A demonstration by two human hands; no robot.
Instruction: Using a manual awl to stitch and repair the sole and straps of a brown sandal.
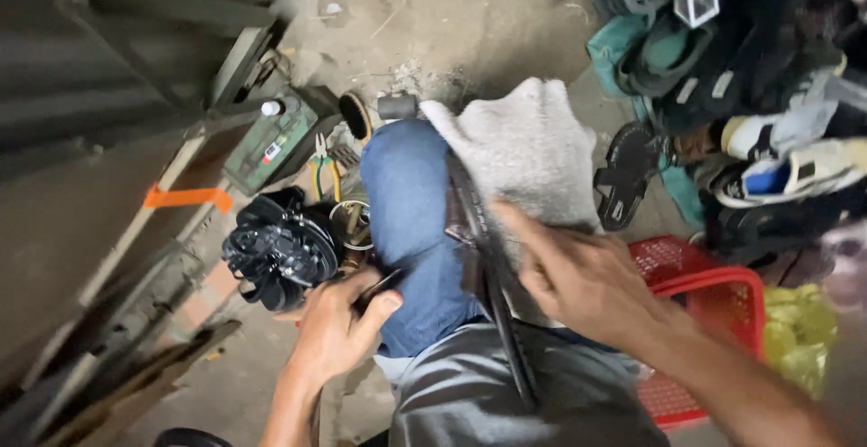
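Dusty concrete floor (pixel 470 23) | left hand (pixel 336 330) fingers clamp half-hidden dark tool (pixel 379 286) | right hand (pixel 582 275) fingers loose on strap (pixel 488 275)

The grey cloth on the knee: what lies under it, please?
The grey cloth drapes over a blue-jeaned knee, with a dark strap-like piece along its edge near the right hand. Whatever else lies beneath the cloth is covered and cannot be seen.

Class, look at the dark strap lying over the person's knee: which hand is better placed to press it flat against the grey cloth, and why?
Probably the right hand: its fingers already rest beside the strap on the cloth. The left hand grips a small dark object.
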